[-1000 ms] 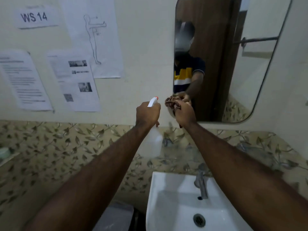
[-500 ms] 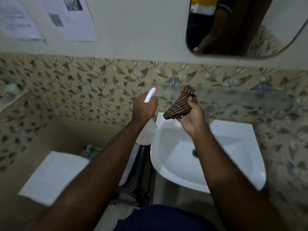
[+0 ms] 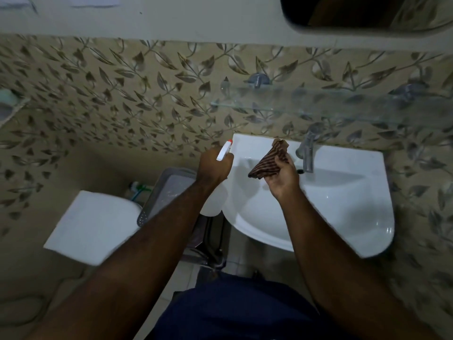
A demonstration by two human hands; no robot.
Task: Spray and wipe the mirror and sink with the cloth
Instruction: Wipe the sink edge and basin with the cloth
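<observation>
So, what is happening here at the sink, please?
A person is cleaning. The left hand holds a white spray bottle at the sink's left edge, nozzle towards the basin. The right hand holds a striped brown cloth over the basin, near the tap. The cloth is not touching the sink.

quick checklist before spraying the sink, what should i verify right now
1. Spray bottle in the left hand, in a firm grip: ok.
2. Nozzle pointing towards the sink and not the wall: ok, its red tip faces the basin's back corner.
3. Cloth ready in the right hand: ok, bunched and held above the basin.
4. Cloth out of the spray path: cannot tell, it hangs close to the nozzle.
5. Tap turned off: ok, no water seen running.
6. Liquid left in the bottle: cannot tell, its body is blurred behind the left forearm.
</observation>
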